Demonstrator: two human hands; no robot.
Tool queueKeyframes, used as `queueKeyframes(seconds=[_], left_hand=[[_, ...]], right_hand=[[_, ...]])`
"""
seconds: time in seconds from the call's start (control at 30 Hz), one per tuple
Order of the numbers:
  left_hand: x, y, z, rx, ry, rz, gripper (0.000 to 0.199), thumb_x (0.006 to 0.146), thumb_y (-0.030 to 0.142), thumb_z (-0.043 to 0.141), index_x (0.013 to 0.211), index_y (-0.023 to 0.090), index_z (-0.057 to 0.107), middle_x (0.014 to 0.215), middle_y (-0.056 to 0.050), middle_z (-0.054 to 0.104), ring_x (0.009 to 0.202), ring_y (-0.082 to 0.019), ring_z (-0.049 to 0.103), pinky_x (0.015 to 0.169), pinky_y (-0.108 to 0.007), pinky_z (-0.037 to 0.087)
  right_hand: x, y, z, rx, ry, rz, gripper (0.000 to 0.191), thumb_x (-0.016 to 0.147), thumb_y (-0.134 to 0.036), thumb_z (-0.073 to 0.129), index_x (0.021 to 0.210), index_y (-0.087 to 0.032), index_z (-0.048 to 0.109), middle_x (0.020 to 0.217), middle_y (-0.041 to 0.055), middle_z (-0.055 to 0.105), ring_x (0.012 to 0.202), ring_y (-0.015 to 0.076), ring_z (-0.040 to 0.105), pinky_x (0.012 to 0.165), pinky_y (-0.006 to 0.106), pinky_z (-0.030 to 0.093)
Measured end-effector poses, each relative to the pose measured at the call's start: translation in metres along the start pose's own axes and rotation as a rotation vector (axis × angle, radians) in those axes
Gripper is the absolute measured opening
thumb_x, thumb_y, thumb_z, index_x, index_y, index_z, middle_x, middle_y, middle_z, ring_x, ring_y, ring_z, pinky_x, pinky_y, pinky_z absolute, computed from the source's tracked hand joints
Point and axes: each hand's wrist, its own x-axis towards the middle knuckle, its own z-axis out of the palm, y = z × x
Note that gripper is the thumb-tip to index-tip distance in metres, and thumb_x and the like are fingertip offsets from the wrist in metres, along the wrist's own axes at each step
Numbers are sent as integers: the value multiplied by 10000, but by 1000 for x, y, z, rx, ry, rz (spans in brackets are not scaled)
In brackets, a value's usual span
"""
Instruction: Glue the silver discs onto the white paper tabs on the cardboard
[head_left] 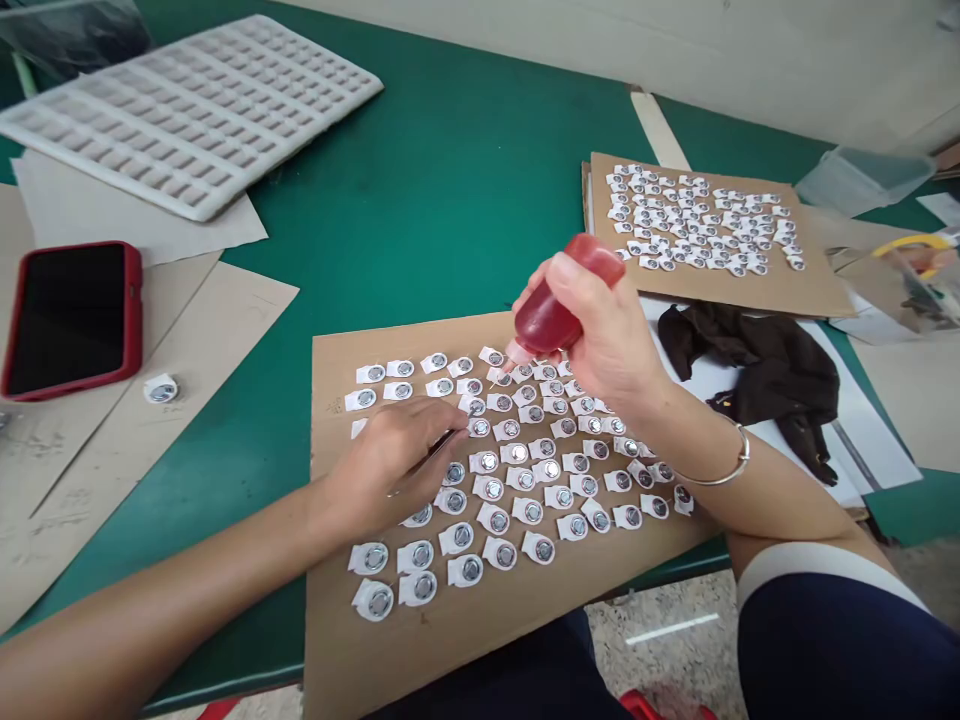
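My right hand (604, 325) is wrapped round a small red squeeze bottle (551, 310), tilted with its pale pink nozzle pointing down. The tip is just over the upper rows of small white pieces with round silvery centres (515, 453). These pieces lie in rows on a brown cardboard sheet (450, 665). Low over the left part of that sheet, my left hand (405, 455) is closed on thin dark tweezers (436, 447), whose points reach toward one of the pieces. My left fingers partly cover several pieces.
At the back right lies a second cardboard sheet (810, 285) bearing many similar pieces. Near it are a dark cloth (780, 370), a clear plastic box (862, 180) and yellow-handled scissors (911, 242). On the left are a red-cased phone (71, 318), one loose piece (160, 388) and a white gridded tray (195, 120).
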Motion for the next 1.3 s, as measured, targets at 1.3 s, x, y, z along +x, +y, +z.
queueKeyframes(seconds=[1.3], left_hand=[[-8,24,26,685,-94,342,202,706,-32,391,699,104,541,627,-98,570,591,-210,537,540,-351,449]], right_hand=[[-49,35,30,-597,247,-185,226,677,-380,674,733,-187,571,732,6,594,680,126,564,652,295,471]])
